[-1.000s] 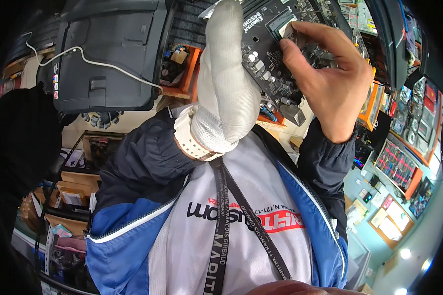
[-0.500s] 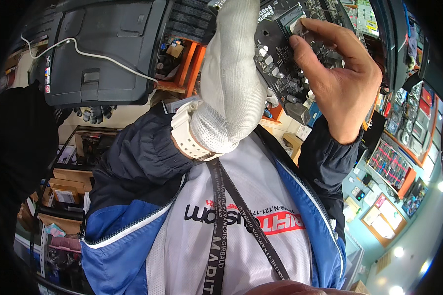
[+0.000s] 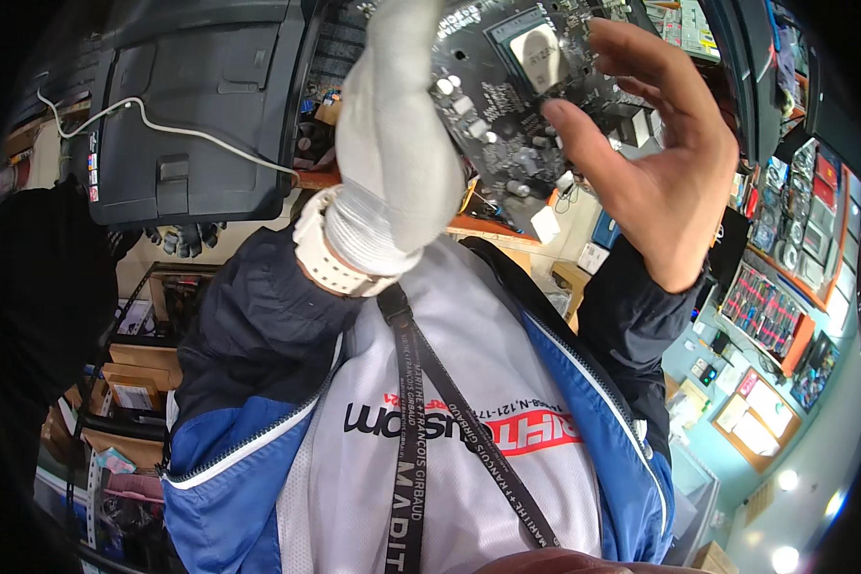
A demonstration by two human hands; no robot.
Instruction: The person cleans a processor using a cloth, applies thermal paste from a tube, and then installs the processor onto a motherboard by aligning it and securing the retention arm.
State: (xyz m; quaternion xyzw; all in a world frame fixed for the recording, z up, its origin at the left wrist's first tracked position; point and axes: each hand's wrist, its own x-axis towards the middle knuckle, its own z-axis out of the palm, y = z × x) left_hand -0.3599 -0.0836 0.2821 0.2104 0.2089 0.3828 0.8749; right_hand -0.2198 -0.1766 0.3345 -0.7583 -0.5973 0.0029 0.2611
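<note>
A dark motherboard (image 3: 492, 110), tilted toward me, is held up at the top. My left hand (image 3: 392, 124), in a white knitted glove, is at the board's left edge and appears to hold it; its fingertips are cut off by the upper rim. A silvery processor (image 3: 535, 55) sits in the socket frame on the board. My bare right hand (image 3: 655, 143) hovers just right of the processor. Its thumb and fingers are spread apart with nothing between them. The thumb tip is close to the socket's lower corner.
A large dark case (image 3: 196, 105) with a white cable (image 3: 196, 129) across it is at the upper left. Shelves with cardboard boxes (image 3: 143, 368) are at the left. A tool rack (image 3: 760, 301) and a corkboard (image 3: 757, 421) show at the right.
The board and my gloved left hand have shifted left. My right thumb and fingers, earlier closed at the processor, have come away and spread, leaving the processor in the socket.
</note>
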